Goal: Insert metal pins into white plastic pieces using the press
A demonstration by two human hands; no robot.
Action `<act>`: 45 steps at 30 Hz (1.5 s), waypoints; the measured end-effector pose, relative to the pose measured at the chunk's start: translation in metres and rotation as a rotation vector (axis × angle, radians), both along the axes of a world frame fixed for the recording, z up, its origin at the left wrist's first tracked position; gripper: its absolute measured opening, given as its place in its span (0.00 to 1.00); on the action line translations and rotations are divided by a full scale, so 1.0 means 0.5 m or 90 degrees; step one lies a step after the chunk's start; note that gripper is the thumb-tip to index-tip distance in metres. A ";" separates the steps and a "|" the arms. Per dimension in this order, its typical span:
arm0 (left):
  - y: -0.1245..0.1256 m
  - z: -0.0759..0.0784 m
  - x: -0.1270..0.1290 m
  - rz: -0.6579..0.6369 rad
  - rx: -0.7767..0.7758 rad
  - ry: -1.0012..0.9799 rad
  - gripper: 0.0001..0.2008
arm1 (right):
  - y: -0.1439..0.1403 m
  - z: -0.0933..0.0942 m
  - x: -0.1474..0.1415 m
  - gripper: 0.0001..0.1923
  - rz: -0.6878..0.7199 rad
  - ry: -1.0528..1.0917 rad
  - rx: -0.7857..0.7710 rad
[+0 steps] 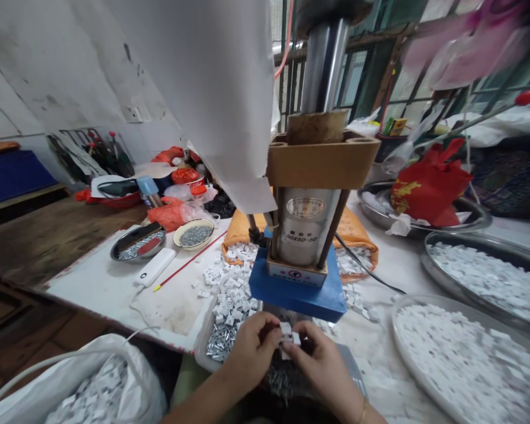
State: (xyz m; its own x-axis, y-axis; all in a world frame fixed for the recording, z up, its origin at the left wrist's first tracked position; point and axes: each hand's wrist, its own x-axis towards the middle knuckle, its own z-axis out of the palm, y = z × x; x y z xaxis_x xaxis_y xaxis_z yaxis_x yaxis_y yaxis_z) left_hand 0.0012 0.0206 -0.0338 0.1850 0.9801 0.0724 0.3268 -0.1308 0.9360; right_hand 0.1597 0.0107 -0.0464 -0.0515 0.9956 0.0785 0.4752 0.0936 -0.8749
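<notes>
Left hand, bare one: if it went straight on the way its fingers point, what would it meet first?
Beyond the small white blocky pieces at hand, the left hand would probably meet the bare right hand first, though exact depth is unclear.

a workshop, as indicated by the cylinder press (pixel 307 227), heaped small white parts (pixel 463 353) and bulk metal pieces (pixel 222 341).

A thin yellowish band (pixel 364 410) circles the bare right wrist (pixel 354 404).
</notes>
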 end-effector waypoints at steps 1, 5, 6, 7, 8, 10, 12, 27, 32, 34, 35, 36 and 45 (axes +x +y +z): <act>0.006 0.000 0.003 0.002 0.000 -0.016 0.06 | 0.008 0.002 0.001 0.06 -0.018 0.023 -0.006; 0.017 0.001 0.009 0.001 0.023 -0.017 0.07 | 0.016 -0.016 0.008 0.08 -0.051 0.038 0.004; 0.016 0.000 0.009 0.001 0.031 -0.003 0.07 | 0.013 -0.026 0.010 0.08 -0.053 0.026 0.019; 0.014 0.000 0.007 0.002 0.037 0.011 0.07 | 0.008 -0.034 0.011 0.08 -0.058 0.013 0.038; 0.012 -0.001 0.005 0.004 0.043 0.022 0.07 | 0.004 -0.042 0.011 0.08 -0.065 0.003 0.053; 0.010 -0.004 0.001 0.006 0.046 0.025 0.07 | 0.000 -0.048 0.009 0.08 -0.085 0.004 0.065; 0.013 -0.007 0.000 0.017 0.039 -0.001 0.06 | 0.003 -0.040 0.003 0.09 -0.101 0.029 0.046; 0.028 -0.017 -0.083 0.061 0.094 0.184 0.09 | 0.026 -0.005 0.019 0.16 0.053 -0.132 0.119; 0.019 -0.028 -0.116 -0.022 0.045 0.485 0.13 | 0.032 -0.010 -0.019 0.12 0.005 -0.215 0.135; 0.015 -0.032 -0.114 -0.050 0.014 0.563 0.13 | 0.028 -0.011 -0.028 0.11 -0.012 -0.216 0.143; 0.014 -0.033 -0.112 -0.063 0.002 0.588 0.12 | 0.024 -0.011 -0.027 0.12 -0.011 -0.206 0.149; 0.013 -0.034 -0.111 -0.073 -0.006 0.604 0.10 | 0.018 -0.013 -0.022 0.15 -0.007 -0.191 0.156; 0.011 -0.038 -0.106 -0.064 -0.003 0.572 0.07 | -0.051 -0.037 0.032 0.09 0.071 -0.188 0.076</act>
State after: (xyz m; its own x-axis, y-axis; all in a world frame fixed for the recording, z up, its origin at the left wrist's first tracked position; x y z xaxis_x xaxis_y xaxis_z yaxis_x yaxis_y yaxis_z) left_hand -0.0520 0.0260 -0.0527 0.2551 0.9560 -0.1451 0.9223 -0.1955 0.3335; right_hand 0.1757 -0.0149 -0.0649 -0.1981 0.9671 0.1596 0.6872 0.2531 -0.6809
